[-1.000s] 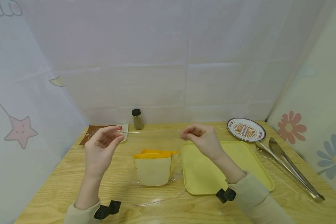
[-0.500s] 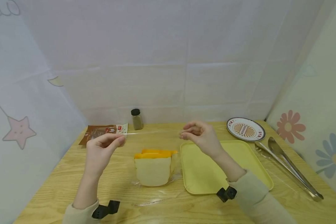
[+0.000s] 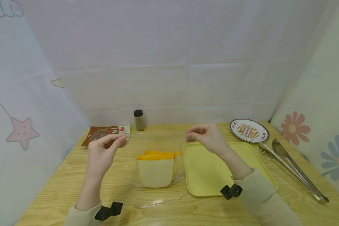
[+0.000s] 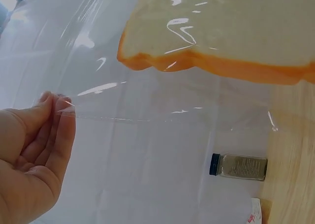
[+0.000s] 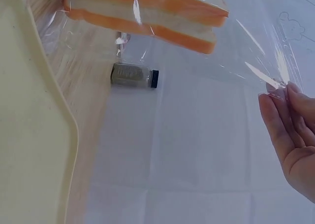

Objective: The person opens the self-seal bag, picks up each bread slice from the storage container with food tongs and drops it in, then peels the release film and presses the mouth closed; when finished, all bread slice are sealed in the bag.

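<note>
Bread slices with orange crusts (image 3: 156,172) stand on edge on the wooden table, inside a clear plastic bag (image 4: 162,103). At one upper corner of the bag, my left hand (image 3: 103,155) pinches the film between thumb and fingers. My right hand (image 3: 207,139) pinches the opposite corner, and the right wrist view shows the film (image 5: 256,69) creased at those fingertips. The bag's top edge runs between the hands, above the bread; most of it is hard to see in the head view. Two slices are visible side by side in the right wrist view.
A yellow tray (image 3: 197,186) lies right of the bread. Behind it is a patterned plate (image 3: 250,131), with metal tongs (image 3: 296,174) at far right. A black-capped spice bottle (image 3: 139,121) and a brown food packet (image 3: 94,135) stand near the back. A clear strip (image 3: 150,205) lies in front.
My left fingers have come down and closer together on the film since the first frame. The right hand has shifted slightly to the right. The bread stays where it was.
</note>
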A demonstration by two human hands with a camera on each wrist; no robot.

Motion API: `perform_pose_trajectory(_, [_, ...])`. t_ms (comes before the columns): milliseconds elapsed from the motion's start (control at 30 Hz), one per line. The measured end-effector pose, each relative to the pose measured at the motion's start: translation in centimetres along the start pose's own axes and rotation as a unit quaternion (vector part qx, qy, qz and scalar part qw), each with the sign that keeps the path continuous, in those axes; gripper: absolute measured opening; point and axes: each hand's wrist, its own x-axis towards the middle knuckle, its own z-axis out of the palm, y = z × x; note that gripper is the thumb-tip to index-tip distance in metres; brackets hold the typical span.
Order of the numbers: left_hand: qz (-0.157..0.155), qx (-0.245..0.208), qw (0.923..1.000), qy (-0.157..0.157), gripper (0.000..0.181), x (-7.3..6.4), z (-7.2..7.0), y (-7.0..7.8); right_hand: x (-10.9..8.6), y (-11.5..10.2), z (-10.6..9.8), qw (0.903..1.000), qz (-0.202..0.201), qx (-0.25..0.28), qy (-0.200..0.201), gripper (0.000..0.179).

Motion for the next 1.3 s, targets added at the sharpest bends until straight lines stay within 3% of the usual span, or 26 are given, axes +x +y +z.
perform_pose_trajectory(167, [0.019, 0.023, 0.9993, 0.022, 0.009, 0.2, 0.5, 0.2, 0.1, -0.7, -0.3, 0.9979, -0.011, -0.063, 0.005, 0.012])
perform_pose_trajectory(333, [0.011, 0.029, 0.9994, 0.014, 0.009, 0.2, 0.7, 0.1, 0.6, -0.9, -1.2, 0.9902, -0.019, -0.132, -0.041, 0.012])
perform_pose_trajectory(467, [0.003, 0.018, 0.9998, -0.004, 0.010, 0.1, 0.6, 0.1, 1.2, -1.6, -1.9, 0.9780, -0.024, -0.185, -0.093, 0.014])
perform_pose_trajectory(600, [0.002, 0.009, 0.9999, -0.013, 0.012, 0.1, 0.4, 0.2, 2.2, -2.7, -1.6, 0.9546, -0.041, -0.263, -0.135, 0.015])
perform_pose_trajectory(767, [-0.006, 0.019, 0.9996, -0.018, 0.012, -0.1, 0.2, 0.2, 3.7, -4.8, 0.5, 0.9171, -0.058, -0.344, -0.192, 0.010])
perform_pose_trajectory(933, [-0.010, 0.027, 0.9993, -0.024, 0.012, -0.2, 0.0, 0.2, 5.4, -6.7, 3.3, 0.8934, -0.068, -0.380, -0.231, 0.008])
perform_pose_trajectory(1067, [-0.011, 0.035, 0.9987, -0.035, 0.013, -0.2, 0.0, 0.2, 6.5, -7.7, 5.5, 0.8834, -0.077, -0.392, -0.245, 0.007])
perform_pose_trajectory(1300, [-0.009, 0.023, 0.9991, -0.033, 0.013, -0.2, 0.1, 0.2, 8.0, -8.9, 9.0, 0.8774, -0.105, -0.389, -0.260, 0.007])
